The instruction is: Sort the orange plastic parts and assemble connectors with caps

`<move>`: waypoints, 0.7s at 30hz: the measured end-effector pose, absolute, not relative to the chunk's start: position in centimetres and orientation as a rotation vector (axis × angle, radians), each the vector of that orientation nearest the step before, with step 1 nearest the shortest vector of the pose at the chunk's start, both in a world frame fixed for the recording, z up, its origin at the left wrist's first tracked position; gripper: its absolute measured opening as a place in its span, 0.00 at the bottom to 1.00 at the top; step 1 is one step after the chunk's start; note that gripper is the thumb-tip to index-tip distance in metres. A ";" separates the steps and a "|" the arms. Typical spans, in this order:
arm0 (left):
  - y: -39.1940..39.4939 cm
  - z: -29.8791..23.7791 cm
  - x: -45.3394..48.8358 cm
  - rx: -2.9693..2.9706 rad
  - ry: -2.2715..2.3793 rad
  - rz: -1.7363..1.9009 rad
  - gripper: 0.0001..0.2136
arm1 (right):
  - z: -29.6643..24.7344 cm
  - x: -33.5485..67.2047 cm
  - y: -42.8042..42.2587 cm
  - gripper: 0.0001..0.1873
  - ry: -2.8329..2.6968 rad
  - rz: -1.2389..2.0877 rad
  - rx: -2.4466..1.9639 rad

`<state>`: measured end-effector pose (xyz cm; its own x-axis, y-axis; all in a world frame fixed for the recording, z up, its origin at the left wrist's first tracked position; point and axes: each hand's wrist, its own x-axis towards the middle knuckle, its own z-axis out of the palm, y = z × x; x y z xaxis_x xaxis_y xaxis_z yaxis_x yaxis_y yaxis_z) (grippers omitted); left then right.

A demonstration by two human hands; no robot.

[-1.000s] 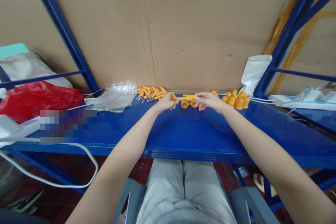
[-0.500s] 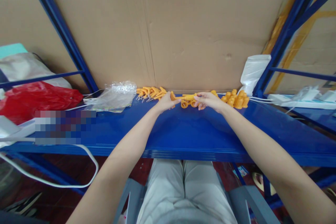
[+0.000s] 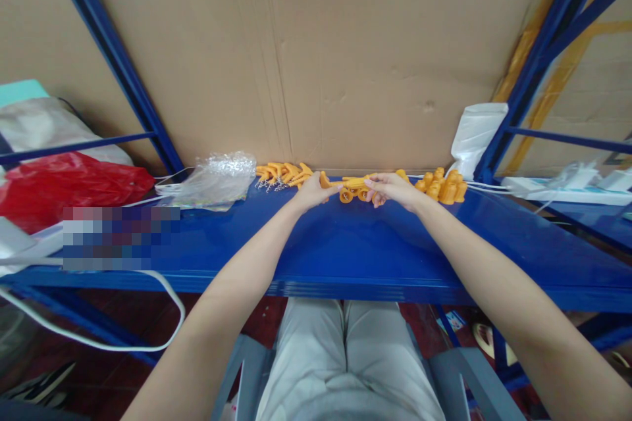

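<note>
Both my hands reach to the back of the blue shelf (image 3: 345, 256). My left hand (image 3: 312, 193) is closed on the left end of an orange plastic part (image 3: 351, 183), and my right hand (image 3: 392, 187) pinches its right end. The part hangs just above the shelf, with small orange rings (image 3: 353, 195) under it. One heap of orange plastic pieces (image 3: 282, 173) with small metal springs lies left of my hands. Another heap of orange pieces (image 3: 444, 187) lies right of them.
A crumpled clear plastic bag (image 3: 213, 179) lies left of the orange heaps. A red bag (image 3: 69, 187) and a white cable (image 3: 99, 342) are at far left. A white bag (image 3: 476, 133) leans by the right blue post. Cardboard (image 3: 320, 66) backs the shelf.
</note>
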<state>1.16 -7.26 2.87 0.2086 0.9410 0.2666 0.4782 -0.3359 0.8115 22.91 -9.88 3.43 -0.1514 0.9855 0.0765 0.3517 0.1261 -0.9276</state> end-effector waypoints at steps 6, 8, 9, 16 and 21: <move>-7.3 3.1 1.1 1.871 1.231 1.032 0.13 | 3.5 22.9 -10.0 0.21 -1.621 0.987 -1.381; -7.0 3.0 1.1 1.844 1.190 1.013 0.09 | 3.5 22.8 -10.0 0.23 -1.593 0.982 -1.392; -6.8 3.0 1.1 1.832 1.170 1.004 0.08 | 3.5 22.8 -10.0 0.24 -1.580 0.980 -1.395; -6.1 2.7 1.0 1.819 1.131 0.956 0.10 | 3.4 22.8 -9.8 0.27 -1.526 1.010 -1.430; -6.5 3.1 1.1 1.823 1.147 0.946 0.11 | 3.3 22.8 -9.7 0.30 -1.516 1.024 -1.459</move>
